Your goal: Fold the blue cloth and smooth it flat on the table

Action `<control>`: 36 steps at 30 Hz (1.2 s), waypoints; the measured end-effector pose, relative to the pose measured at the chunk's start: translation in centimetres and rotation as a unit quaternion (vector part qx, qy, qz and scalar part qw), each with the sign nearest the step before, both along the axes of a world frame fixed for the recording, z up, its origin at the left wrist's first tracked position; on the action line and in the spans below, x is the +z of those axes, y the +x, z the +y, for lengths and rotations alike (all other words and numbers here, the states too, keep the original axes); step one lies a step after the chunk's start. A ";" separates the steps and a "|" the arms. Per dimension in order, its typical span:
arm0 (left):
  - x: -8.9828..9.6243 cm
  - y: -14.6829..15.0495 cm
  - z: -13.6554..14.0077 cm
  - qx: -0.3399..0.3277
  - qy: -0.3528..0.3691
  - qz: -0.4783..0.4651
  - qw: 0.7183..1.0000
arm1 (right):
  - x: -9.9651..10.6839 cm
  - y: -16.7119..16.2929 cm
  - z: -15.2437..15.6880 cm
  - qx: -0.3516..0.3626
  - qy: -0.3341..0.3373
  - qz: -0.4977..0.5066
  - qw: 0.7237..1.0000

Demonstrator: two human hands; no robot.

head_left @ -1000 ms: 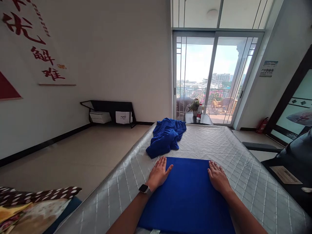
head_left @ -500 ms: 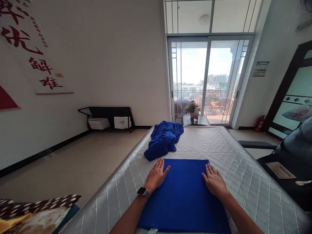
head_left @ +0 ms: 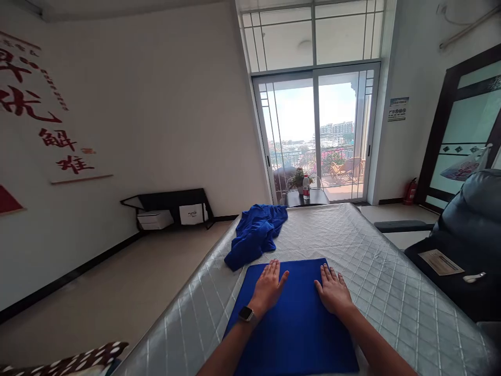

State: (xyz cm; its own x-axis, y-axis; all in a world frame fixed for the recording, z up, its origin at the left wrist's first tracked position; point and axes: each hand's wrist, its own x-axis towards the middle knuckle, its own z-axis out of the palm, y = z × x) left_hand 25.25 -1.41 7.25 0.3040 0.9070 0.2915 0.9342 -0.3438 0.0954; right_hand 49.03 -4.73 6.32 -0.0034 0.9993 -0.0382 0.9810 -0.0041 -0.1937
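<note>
A smooth blue cloth [head_left: 297, 324], flat and roughly rectangular, lies on the silver quilted table cover [head_left: 391, 292] in front of me. My left hand [head_left: 269, 286] rests on its upper left part, fingers stretched out and thumb apart; a watch [head_left: 246, 314] is on that wrist. Along the cloth's far right edge lies my right hand [head_left: 333, 290], palm down with fingers extended. Neither hand grips anything. A second blue cloth [head_left: 256, 235] sits crumpled just beyond the flat one, to the left. My forearms hide part of the flat cloth's sides.
At the table's far end stand a bottle [head_left: 306, 188] and a potted plant [head_left: 299, 178] on a small dark table. On the right is a dark chair [head_left: 469, 224] with a paper [head_left: 441, 262] on its seat. Patterned fabric [head_left: 94, 357] shows at lower left.
My left hand has slid right, from the cloth's left edge onto its surface. The right hand stays by the right edge. The camera view has tilted up slightly.
</note>
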 end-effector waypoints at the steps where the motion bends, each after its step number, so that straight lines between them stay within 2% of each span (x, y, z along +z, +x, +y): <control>1: 0.0 2.2 -0.4 -0.043 -0.008 -0.004 0.999 | 0.0 0.0 0.0 0.001 0.001 -0.002 1.000; 5: -0.6 9.8 -1.6 -0.162 -0.002 -0.024 0.986 | -0.1 0.2 -0.3 0.018 0.004 -0.030 0.999; 7: -1.0 11.4 -1.6 -0.175 -0.017 -0.032 0.984 | -0.1 0.3 -0.4 0.026 0.003 -0.044 0.999; 9: -1.3 11.3 -1.2 -0.160 -0.036 -0.035 0.986 | -0.1 0.3 -0.4 0.027 0.004 -0.046 0.999; 12: -1.5 8.6 -0.4 -0.124 -0.045 -0.030 0.991 | 0.0 0.2 -0.2 0.020 0.009 -0.034 0.999; 20: -2.0 -3.9 0.7 0.010 -0.073 -0.007 0.997 | -0.1 0.1 0.0 0.012 0.008 -0.023 1.000; 24: -2.6 -8.4 1.1 0.060 -0.068 -0.005 0.996 | -0.1 0.1 0.0 0.010 0.006 -0.042 0.999; 29: -2.9 -9.5 1.4 0.073 -0.062 -0.021 0.995 | 0.0 0.2 0.4 0.022 0.004 -0.079 0.997; 36: -2.6 -9.2 1.0 0.079 -0.068 -0.038 0.994 | -0.3 -0.1 2.7 0.027 0.051 -0.081 0.995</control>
State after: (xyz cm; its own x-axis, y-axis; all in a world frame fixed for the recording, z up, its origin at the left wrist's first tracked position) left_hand 16.03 -0.37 4.61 0.1366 0.9743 0.1789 0.9638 -0.1725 0.2034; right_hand 48.96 -1.99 6.02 -0.0593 0.9965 0.0587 0.9977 0.0611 -0.0292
